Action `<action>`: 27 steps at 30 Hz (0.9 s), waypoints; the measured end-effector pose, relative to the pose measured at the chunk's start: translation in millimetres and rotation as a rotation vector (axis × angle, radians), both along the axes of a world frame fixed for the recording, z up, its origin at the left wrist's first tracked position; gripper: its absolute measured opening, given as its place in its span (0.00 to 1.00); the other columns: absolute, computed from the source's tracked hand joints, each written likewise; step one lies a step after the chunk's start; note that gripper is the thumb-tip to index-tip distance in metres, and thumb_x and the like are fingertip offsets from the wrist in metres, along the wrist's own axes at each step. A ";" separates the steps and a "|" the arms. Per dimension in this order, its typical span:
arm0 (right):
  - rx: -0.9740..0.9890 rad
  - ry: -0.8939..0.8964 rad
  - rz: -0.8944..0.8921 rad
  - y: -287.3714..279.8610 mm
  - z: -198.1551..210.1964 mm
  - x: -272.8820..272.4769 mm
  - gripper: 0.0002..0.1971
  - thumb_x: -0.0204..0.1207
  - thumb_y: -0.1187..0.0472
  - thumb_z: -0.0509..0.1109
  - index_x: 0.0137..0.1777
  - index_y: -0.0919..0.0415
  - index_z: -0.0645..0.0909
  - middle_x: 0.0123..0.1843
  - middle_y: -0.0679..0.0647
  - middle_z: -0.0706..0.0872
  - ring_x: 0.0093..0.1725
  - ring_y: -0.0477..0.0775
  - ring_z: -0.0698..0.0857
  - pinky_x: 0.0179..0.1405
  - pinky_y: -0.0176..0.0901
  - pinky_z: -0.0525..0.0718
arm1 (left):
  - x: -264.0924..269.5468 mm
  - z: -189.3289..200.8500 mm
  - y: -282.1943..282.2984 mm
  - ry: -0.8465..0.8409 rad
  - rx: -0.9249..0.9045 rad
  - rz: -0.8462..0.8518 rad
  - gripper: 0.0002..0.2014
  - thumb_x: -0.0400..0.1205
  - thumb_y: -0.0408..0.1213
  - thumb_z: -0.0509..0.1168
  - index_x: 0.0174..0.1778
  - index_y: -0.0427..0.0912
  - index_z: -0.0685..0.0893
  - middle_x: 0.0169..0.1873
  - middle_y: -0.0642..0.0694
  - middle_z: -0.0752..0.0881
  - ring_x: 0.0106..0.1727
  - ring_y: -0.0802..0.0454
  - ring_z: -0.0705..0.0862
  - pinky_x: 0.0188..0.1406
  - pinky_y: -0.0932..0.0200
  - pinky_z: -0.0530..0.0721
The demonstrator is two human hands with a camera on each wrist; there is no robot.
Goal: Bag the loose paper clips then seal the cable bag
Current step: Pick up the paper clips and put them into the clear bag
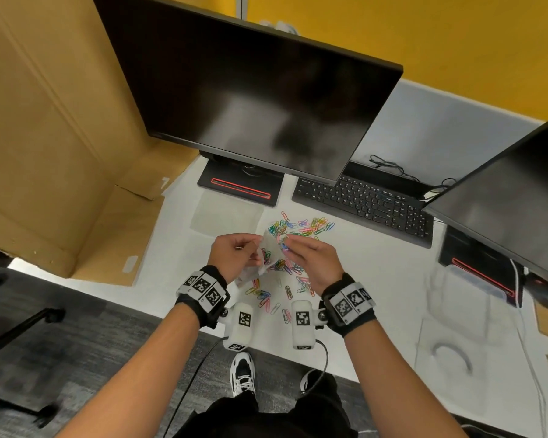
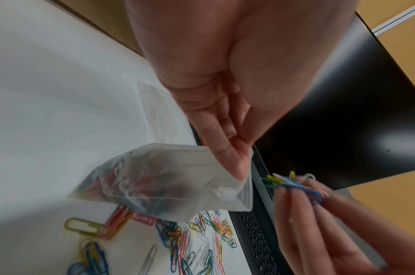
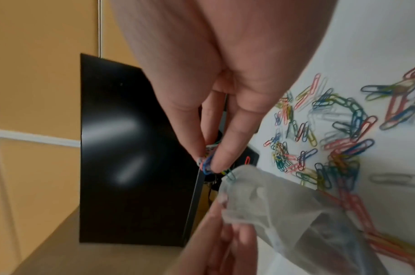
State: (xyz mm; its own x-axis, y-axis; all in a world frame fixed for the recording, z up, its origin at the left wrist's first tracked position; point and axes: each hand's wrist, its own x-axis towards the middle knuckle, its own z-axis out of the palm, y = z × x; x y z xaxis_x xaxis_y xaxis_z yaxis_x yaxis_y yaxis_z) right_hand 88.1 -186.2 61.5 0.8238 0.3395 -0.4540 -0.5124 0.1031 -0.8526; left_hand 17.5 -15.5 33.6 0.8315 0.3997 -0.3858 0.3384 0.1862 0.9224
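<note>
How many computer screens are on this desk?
2. One large dark monitor stands at the back of the desk, behind the hands. A second monitor stands at the right edge of the view, partly cut off. More could lie outside the view.

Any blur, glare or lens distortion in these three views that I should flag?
Head view: wide-angle bending of the monitor, sharp otherwise. Left wrist view: right hand motion-blurred, the bag clear enough to show clips inside. Right wrist view: soft throughout, glare streaks on the monitor, left hand blurred.
</note>
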 end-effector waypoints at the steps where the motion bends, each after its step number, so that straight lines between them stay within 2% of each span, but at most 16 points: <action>1: -0.039 -0.014 0.025 5.8 -0.2 -0.2 0.09 0.71 0.73 0.76 0.50 0.67 0.88 0.49 0.61 0.92 0.50 0.56 0.91 0.53 0.43 0.88 | 1.0 0.4 -1.7 0.002 0.005 -0.005 0.06 0.82 0.28 0.69 0.52 0.34 0.90 0.28 0.41 0.87 0.28 0.50 0.86 0.36 0.56 0.92; 4: -0.361 -0.189 0.108 19.4 -13.9 1.5 0.12 0.68 0.69 0.78 0.50 0.57 0.90 0.50 0.56 0.92 0.50 0.53 0.90 0.52 0.43 0.88 | 2.3 4.0 -6.0 -0.005 0.000 -0.008 0.05 0.82 0.28 0.68 0.47 0.37 0.90 0.28 0.41 0.87 0.27 0.52 0.87 0.35 0.56 0.92; 6: -0.550 -0.351 0.183 25.9 -16.3 0.5 0.12 0.69 0.67 0.77 0.51 0.55 0.90 0.51 0.53 0.92 0.48 0.48 0.90 0.50 0.36 0.87 | 3.1 3.3 -7.1 -0.001 0.006 -0.007 0.06 0.82 0.28 0.69 0.44 0.40 0.91 0.28 0.42 0.87 0.28 0.50 0.87 0.37 0.54 0.92; 8: -0.632 -0.498 0.245 31.1 -12.8 -0.8 0.10 0.71 0.67 0.76 0.51 0.56 0.91 0.48 0.54 0.92 0.43 0.47 0.90 0.42 0.31 0.86 | 3.3 2.8 -7.0 0.009 0.021 -0.014 0.05 0.82 0.30 0.70 0.45 0.40 0.91 0.29 0.42 0.89 0.30 0.48 0.88 0.40 0.51 0.92; 9: -0.667 -0.569 0.272 33.6 -11.2 -1.3 0.09 0.72 0.67 0.74 0.50 0.57 0.91 0.46 0.55 0.92 0.41 0.49 0.90 0.40 0.32 0.87 | 3.3 2.8 -6.8 0.011 0.023 -0.017 0.05 0.82 0.30 0.70 0.46 0.40 0.91 0.29 0.42 0.89 0.31 0.47 0.89 0.42 0.50 0.93; 11: -0.726 -0.688 0.329 37.5 -11.6 -1.5 0.11 0.75 0.69 0.70 0.50 0.58 0.91 0.45 0.57 0.92 0.42 0.53 0.89 0.44 0.38 0.87 | 3.3 3.2 -6.4 0.013 0.017 -0.016 0.05 0.82 0.31 0.70 0.47 0.40 0.91 0.29 0.41 0.89 0.32 0.46 0.89 0.42 0.50 0.92; 12: -0.745 -0.732 0.356 39.6 -14.1 -1.8 0.12 0.76 0.71 0.67 0.51 0.59 0.91 0.45 0.56 0.92 0.42 0.53 0.88 0.47 0.38 0.86 | 3.2 3.6 -6.0 0.011 0.016 -0.014 0.05 0.82 0.30 0.70 0.47 0.40 0.91 0.30 0.41 0.89 0.32 0.45 0.89 0.42 0.50 0.92; 13: -0.759 -0.758 0.383 41.6 -16.0 -2.3 0.14 0.76 0.73 0.65 0.50 0.60 0.90 0.42 0.55 0.91 0.40 0.51 0.87 0.44 0.36 0.84 | 3.4 4.1 -5.4 0.010 0.018 -0.011 0.05 0.82 0.30 0.70 0.46 0.41 0.91 0.30 0.41 0.89 0.33 0.44 0.89 0.43 0.51 0.92; 16: -0.779 -0.798 0.451 44.8 -19.6 -2.1 0.13 0.74 0.72 0.64 0.34 0.60 0.87 0.27 0.53 0.81 0.27 0.48 0.75 0.32 0.33 0.71 | 4.2 4.7 -2.1 0.012 0.034 -0.027 0.05 0.82 0.31 0.71 0.46 0.42 0.92 0.30 0.44 0.90 0.34 0.41 0.89 0.43 0.50 0.92; 18: -0.784 -0.832 0.504 44.7 -17.6 -1.9 0.13 0.73 0.71 0.64 0.29 0.62 0.83 0.25 0.56 0.80 0.26 0.49 0.73 0.32 0.35 0.69 | 3.8 7.8 1.2 0.017 0.033 -0.038 0.06 0.82 0.29 0.69 0.49 0.38 0.91 0.29 0.44 0.90 0.32 0.43 0.89 0.41 0.53 0.92; 20: -0.761 -0.846 0.590 45.1 -13.0 -1.7 0.12 0.74 0.70 0.64 0.34 0.62 0.87 0.31 0.56 0.86 0.30 0.50 0.78 0.35 0.38 0.75 | 2.6 13.1 6.3 0.005 0.048 -0.036 0.06 0.83 0.28 0.68 0.51 0.35 0.90 0.30 0.41 0.88 0.29 0.47 0.88 0.37 0.57 0.92; 22: -0.652 -0.765 0.589 44.0 -1.3 -0.7 0.14 0.78 0.69 0.64 0.48 0.56 0.90 0.45 0.50 0.91 0.42 0.47 0.86 0.45 0.35 0.84 | 0.2 20.7 14.1 -0.020 0.062 -0.026 0.06 0.83 0.28 0.67 0.50 0.36 0.90 0.31 0.38 0.87 0.27 0.48 0.88 0.36 0.58 0.91; 23: -0.540 -0.689 0.525 42.4 4.8 1.5 0.14 0.79 0.70 0.65 0.53 0.55 0.90 0.50 0.50 0.92 0.46 0.46 0.89 0.50 0.35 0.86 | -0.9 25.7 19.5 -0.030 0.067 -0.016 0.06 0.83 0.28 0.67 0.50 0.36 0.90 0.31 0.37 0.86 0.27 0.48 0.88 0.36 0.58 0.91; 25: -0.284 -0.516 0.323 38.0 13.4 7.5 0.14 0.79 0.74 0.64 0.52 0.60 0.90 0.52 0.58 0.91 0.46 0.55 0.91 0.48 0.46 0.90 | -2.5 35.8 32.7 -0.047 0.081 0.009 0.06 0.84 0.28 0.67 0.52 0.35 0.90 0.31 0.37 0.86 0.27 0.49 0.88 0.36 0.57 0.92; 27: -0.227 -0.405 0.166 33.1 7.0 16.1 0.14 0.78 0.76 0.62 0.50 0.66 0.89 0.51 0.64 0.90 0.43 0.62 0.91 0.45 0.54 0.90 | -3.3 44.9 46.3 -0.073 0.093 0.047 0.07 0.83 0.28 0.67 0.53 0.32 0.89 0.33 0.36 0.87 0.28 0.51 0.87 0.35 0.57 0.92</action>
State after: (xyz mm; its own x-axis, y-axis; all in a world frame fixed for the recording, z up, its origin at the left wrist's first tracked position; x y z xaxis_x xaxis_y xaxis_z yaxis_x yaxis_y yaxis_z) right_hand 104.2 -153.1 68.5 0.8924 0.4113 -0.1857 -0.1284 -0.1631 -0.9782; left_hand 14.1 30.8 78.5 0.8355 0.4700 -0.2846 0.2629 0.1128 0.9582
